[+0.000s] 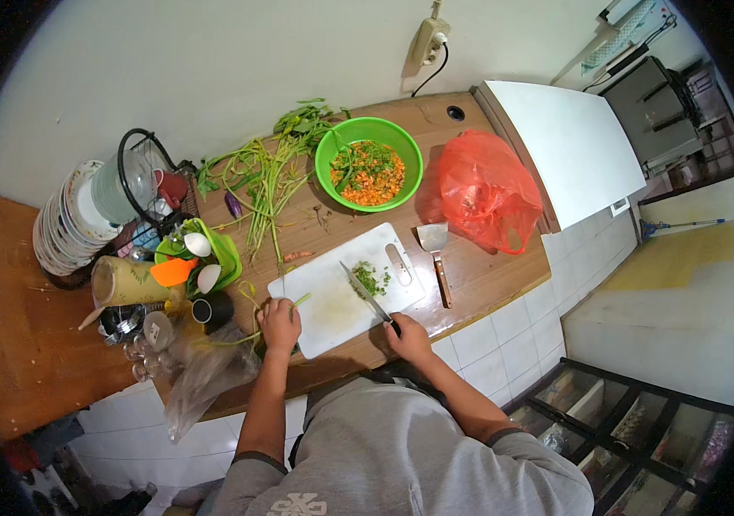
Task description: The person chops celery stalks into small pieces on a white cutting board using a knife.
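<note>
My right hand [409,338] grips the black handle of a kitchen knife [363,287], whose blade lies over a white cutting board [335,322] beside a small heap of chopped greens [372,278]. On the board's left edge, my left hand [280,326] holds a green stem [302,299]. Behind the board stands a green plastic bowl [416,161] containing an orange chopped mixture [373,180] with greens on top. Long leafy stalks [270,187] lie left of the bowl, near a small purple eggplant [233,205]. A metal spatula with a wooden handle [442,277] rests right of the board.
A red plastic bag [486,187] sits at the counter's right. Stacked plates [70,219], a green utensil holder [228,255], a black cup [212,309] and glasses crowd the left. A clear plastic bag [202,374] hangs over the front edge. A wall socket [430,45] holds a plug.
</note>
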Motion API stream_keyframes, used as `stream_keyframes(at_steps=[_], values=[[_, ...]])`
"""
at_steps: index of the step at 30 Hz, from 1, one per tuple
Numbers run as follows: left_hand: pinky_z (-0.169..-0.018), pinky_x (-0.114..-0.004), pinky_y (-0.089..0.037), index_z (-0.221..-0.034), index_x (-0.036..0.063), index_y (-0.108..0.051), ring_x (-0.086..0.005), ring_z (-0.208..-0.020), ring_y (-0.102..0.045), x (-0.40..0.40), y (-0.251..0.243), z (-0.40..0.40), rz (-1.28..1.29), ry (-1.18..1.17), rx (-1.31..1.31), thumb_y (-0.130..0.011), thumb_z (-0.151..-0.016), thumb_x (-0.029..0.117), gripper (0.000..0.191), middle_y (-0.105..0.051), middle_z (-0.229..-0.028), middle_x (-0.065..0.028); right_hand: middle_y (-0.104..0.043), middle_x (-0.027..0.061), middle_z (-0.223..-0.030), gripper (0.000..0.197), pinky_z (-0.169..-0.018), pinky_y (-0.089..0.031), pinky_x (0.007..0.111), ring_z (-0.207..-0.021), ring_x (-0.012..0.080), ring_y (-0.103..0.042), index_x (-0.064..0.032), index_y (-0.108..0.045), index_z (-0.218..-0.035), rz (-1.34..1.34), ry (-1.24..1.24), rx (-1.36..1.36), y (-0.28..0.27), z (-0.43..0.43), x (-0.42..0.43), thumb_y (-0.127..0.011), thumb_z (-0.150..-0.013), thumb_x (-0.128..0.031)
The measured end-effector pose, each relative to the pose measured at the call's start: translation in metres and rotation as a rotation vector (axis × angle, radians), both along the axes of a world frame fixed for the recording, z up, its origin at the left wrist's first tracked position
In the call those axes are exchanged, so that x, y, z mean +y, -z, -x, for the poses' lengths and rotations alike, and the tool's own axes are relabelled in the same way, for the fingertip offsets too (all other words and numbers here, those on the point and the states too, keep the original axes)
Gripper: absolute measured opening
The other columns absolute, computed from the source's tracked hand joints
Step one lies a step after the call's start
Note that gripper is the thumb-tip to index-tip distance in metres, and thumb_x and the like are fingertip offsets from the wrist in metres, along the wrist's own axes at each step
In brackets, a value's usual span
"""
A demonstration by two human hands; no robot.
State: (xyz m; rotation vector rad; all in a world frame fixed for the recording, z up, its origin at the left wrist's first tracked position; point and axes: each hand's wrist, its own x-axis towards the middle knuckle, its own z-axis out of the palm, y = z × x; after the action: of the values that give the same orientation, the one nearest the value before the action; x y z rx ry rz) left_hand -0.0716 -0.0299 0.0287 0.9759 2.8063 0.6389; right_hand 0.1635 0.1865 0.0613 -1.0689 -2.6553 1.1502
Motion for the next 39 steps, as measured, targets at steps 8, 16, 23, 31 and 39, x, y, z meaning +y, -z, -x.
stream_keyframes(at_steps=[8, 16, 23, 31, 39], values=[[-0.089, -0.047, -0.043, -0.096, 0.0077, -0.065, -0.035, -0.1, -0.058, 0.091, -0.01, -0.032, -0.101, 0.018, -0.063, -0.066, -0.088, 0.014, 0.011, -0.061, -0.1, -0.0119, -0.066, 0.0217, -0.093, 0.025, -0.074, -0.052, 0.051, -0.084, 0.0422, -0.065, -0.0032, -0.062, -0.107, -0.055, 0.014, 0.013, 0.008, -0.015, 0.076, -0.061, -0.092, -0.023], [-0.088, -0.045, -0.043, -0.097, 0.0082, -0.066, -0.033, -0.097, -0.059, 0.216, -0.036, -0.051, -0.283, 0.108, -0.01, -0.065, -0.089, 0.015, 0.011, -0.063, -0.098, -0.0113, -0.067, 0.0202, -0.099, 0.024, -0.08, -0.053, 0.05, -0.092, 0.0403, -0.066, -0.004, -0.064, -0.103, 0.101, -0.206, -0.024, 0.009, -0.032, 0.107, -0.059, -0.092, -0.024], [-0.085, -0.045, -0.043, -0.093, 0.0101, -0.066, -0.0322, -0.093, -0.061, 0.265, -0.008, -0.044, -0.179, 0.138, -0.131, -0.068, -0.085, 0.017, 0.01, -0.065, -0.094, -0.0093, -0.066, 0.0206, -0.11, 0.029, -0.082, -0.054, 0.048, -0.094, 0.0411, -0.066, -0.0066, -0.063, -0.114, 0.252, -0.072, 0.032, -0.027, -0.084, 0.158, -0.059, -0.092, -0.025], [-0.086, -0.049, -0.041, -0.095, 0.0094, -0.064, -0.0322, -0.098, -0.058, 0.262, 0.001, -0.075, -0.03, 0.465, -0.063, -0.069, -0.082, 0.019, 0.017, -0.061, -0.097, -0.0101, -0.068, 0.0208, -0.099, 0.029, -0.079, -0.054, 0.046, -0.09, 0.0414, -0.067, -0.0077, -0.064, -0.116, 0.362, 0.043, -0.017, -0.014, -0.126, 0.181, -0.06, -0.093, -0.025], [-0.087, -0.048, -0.04, -0.094, 0.0104, -0.064, -0.0316, -0.096, -0.058, 0.264, 0.011, -0.081, 0.069, 0.433, -0.02, -0.065, -0.085, 0.017, 0.011, -0.061, -0.095, -0.0104, -0.064, 0.0155, -0.075, 0.02, -0.062, -0.05, 0.038, -0.065, 0.0271, -0.063, -0.0036, -0.064, -0.105, 0.246, 0.034, 0.206, -0.013, -0.096, 0.177, -0.064, -0.094, -0.02]])
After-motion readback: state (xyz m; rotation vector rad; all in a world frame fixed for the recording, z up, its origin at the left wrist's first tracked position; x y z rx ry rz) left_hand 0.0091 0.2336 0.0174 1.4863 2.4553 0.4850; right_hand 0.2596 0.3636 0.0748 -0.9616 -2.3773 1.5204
